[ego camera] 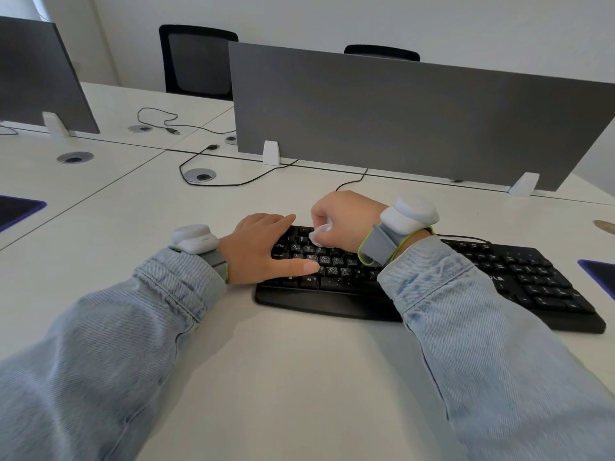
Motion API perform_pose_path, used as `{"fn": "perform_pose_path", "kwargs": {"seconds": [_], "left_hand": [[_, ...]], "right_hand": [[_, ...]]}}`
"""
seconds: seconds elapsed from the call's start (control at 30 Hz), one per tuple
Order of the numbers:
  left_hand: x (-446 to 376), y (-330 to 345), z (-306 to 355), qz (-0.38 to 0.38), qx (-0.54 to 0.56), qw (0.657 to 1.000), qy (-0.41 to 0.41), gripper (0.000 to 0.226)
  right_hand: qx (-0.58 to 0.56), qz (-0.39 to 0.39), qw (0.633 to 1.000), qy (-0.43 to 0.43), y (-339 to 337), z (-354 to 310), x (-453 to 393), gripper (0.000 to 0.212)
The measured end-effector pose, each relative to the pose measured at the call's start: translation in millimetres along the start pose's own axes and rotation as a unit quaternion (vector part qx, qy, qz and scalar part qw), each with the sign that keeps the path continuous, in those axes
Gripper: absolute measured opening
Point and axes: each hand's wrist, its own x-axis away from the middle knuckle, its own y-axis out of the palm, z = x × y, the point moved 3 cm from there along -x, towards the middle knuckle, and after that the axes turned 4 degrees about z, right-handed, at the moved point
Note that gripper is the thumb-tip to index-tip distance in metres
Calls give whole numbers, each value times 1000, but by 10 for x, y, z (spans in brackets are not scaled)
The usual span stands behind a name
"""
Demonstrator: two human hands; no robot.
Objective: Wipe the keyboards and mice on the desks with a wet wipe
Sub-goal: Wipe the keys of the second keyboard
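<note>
My right hand [346, 216] pinches a wet wipe [320, 231] against the keyboard's [432, 281] far-left keys; my left hand [266, 249] lies spread flat on its left end.

Both hands [266, 247] [342, 216] on black keyboard [519, 274], right gripping wipe [320, 231]

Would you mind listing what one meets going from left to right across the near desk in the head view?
Purple-edged mat → left wrist device → left hand resting on the keys → wet wipe → right hand → right wrist device → keyboard number pad → second purple-edged mat.
</note>
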Motion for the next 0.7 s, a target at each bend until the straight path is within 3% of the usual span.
{"fn": "perform_pose_path", "kwargs": {"seconds": [0.13, 0.3, 0.57, 0.7], "left_hand": [[34, -25, 43, -10, 7, 1000, -6, 151], [31, -20, 46, -6, 9, 1000, 1, 154], [51, -31, 90, -9, 14, 1000, -2, 143], [55, -26, 121, -7, 11, 1000, 4, 137]], "right_hand": [[38, -36, 998, 30, -71, 139, 27, 12], [4, 20, 999, 30, -115, 124, 20, 12], [50, -44, 997, 44, -91, 250, 87, 14], [36, 5, 998, 51, -149, 276, 114, 16]]}}
